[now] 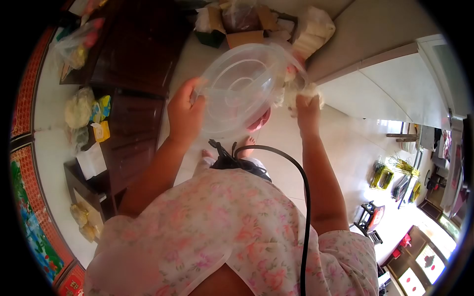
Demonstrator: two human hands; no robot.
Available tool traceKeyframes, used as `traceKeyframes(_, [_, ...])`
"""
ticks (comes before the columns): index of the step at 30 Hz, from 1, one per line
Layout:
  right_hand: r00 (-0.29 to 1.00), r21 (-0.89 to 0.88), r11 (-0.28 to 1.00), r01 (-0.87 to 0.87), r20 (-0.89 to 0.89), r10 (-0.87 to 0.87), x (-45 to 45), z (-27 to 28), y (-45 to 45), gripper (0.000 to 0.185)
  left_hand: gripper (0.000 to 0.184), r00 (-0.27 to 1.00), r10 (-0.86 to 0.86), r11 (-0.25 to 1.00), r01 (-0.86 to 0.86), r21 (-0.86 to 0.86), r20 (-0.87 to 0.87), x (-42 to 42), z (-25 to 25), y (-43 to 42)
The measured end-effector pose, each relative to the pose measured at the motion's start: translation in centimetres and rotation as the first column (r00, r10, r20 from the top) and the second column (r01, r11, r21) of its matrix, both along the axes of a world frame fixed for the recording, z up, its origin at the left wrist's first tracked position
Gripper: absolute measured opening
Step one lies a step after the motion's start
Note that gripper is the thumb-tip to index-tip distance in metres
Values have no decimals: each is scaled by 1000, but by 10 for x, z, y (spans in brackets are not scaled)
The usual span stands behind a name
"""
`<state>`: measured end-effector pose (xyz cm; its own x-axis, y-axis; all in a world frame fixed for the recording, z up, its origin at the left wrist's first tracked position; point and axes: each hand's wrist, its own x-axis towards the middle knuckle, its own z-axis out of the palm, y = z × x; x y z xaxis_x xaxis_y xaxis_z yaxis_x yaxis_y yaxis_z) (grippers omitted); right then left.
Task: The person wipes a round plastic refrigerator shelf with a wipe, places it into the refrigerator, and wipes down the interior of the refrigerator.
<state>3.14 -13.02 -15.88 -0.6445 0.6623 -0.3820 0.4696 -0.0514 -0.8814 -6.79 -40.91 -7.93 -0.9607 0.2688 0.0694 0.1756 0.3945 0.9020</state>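
Holding a translucent plastic container [237,89], round, colourless, faintly ringed

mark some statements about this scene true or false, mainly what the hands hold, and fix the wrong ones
1. The left hand grips the clear plastic item at its edge. True.
2. The right hand is empty. False: it grips a pale, crumpled item.
3. The cable in front of the person is white. False: it is black.
4. The shirt has a floral pattern. True.
5. The person is wearing boots. False: the feet are bare.
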Motion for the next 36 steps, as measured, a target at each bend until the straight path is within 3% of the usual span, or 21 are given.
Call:
traceKeyframes(2, [967, 89, 995, -39, -246, 60, -11, -13, -4, 27, 33, 1000, -12, 999, 12, -30, -27, 4, -3, 0])
traceKeyframes(3, [939, -84, 996, 16, -341, -44, -20, 8, -18, 31, 34, 998, -11, 998, 7, -60, -64, 6, -5, 2])
traceKeyframes(5, [896, 431, 899, -78, -365, 253, -36, -21, -16, 32, 36, 995, -11, 996, 2, -87, -100, 11, -8, 7])
traceKeyframes(6, [971, -63, 996, -68, -234, 51, -48, -11, -18, 29, 36, 991, -6, 999, -1, -54, -130, 15, -8, 11])
traceKeyframes(10, [894, -374, 892, 254, -260, -364, -66, -11, -19, 31, 37, 926, -128, 982, 69, -176, -354, 31, 14, 28])
traceKeyframes(16, [834, -790, 557, 256, -110, -541, -69, -7, -40, 25, 46, 835, -243, 965, 157, -208, -494, 37, 22, 39])
traceKeyframes(19, [891, -776, 605, 180, -132, -434, -54, -57, -73, 25, 50, 763, -285, 954, 167, -250, -579, 37, 19, 40])
traceKeyframes(20, [900, -427, 893, -142, -432, -64, -50, -91, -84, 24, 50, 749, -291, 953, 170, -252, -596, 36, 19, 41])
traceKeyframes(21, [762, 49, 908, -417, -525, 379, -45, -95, -94, 23, 50, 737, -299, 951, 177, -254, -606, 36, 17, 39])
traceKeyframes(22, [766, 45, 907, -419, -520, 379, -39, -98, -99, 23, 50, 742, -299, 951, 177, -255, -600, 38, 19, 37])
traceKeyframes(24, [826, -716, 667, -206, -493, -274, -31, -97, -105, 25, 50, 690, -449, 890, 292, -349, -568, 40, 24, 32])
traceKeyframes(25, [825, -715, 666, -213, -497, -269, -30, -110, -101, 25, 50, 690, -445, 892, 285, -350, -571, 41, 23, 29])
traceKeyframes(26, [808, -324, 919, -225, -589, -9, -25, -122, -93, 27, 50, 661, -518, 853, 351, -386, -543, 43, 20, 26])
traceKeyframes(27, [792, 139, 965, -224, -551, 263, -21, -131, -84, 29, 49, 628, -587, 808, 415, -418, -511, 45, 19, 23])
traceKeyframes(28, [810, 70, 954, -292, -512, 286, -17, -103, -73, 29, 49, 629, -583, 811, 410, -418, -513, 47, 20, 17])
traceKeyframes(29, [809, 70, 953, -295, -512, 288, -18, -84, -65, 29, 52, 689, -578, 811, 425, -402, -438, 48, 20, 8])
traceKeyframes(31, [736, -644, 679, -353, -639, -223, -16, -58, -54, 28, 55, 737, -577, 808, 450, -381, -353, 49, 6, -7])
traceKeyframes(33, [720, -676, 638, -369, -642, -264, -18, -32, -55, 27, 63, 973, 5, 965, -65, 253, 230, 52, -36, -22])
traceKeyframes(34, [750, -709, 611, -352, -604, -268, -20, -19, -57, 29, 62, 843, -16, 885, -239, 400, 538, 44, -37, -26])
traceKeyframes(35, [779, -739, 583, -337, -567, -269, -22, -9, -61, 31, 62, 844, -12, 884, -242, 400, 537, 39, -36, -25])
traceKeyframes(36, [779, -738, 581, -342, -569, -265, -24, -6, -67, 31, 58, 647, -311, 721, -317, 616, 697, 34, -29, -22])
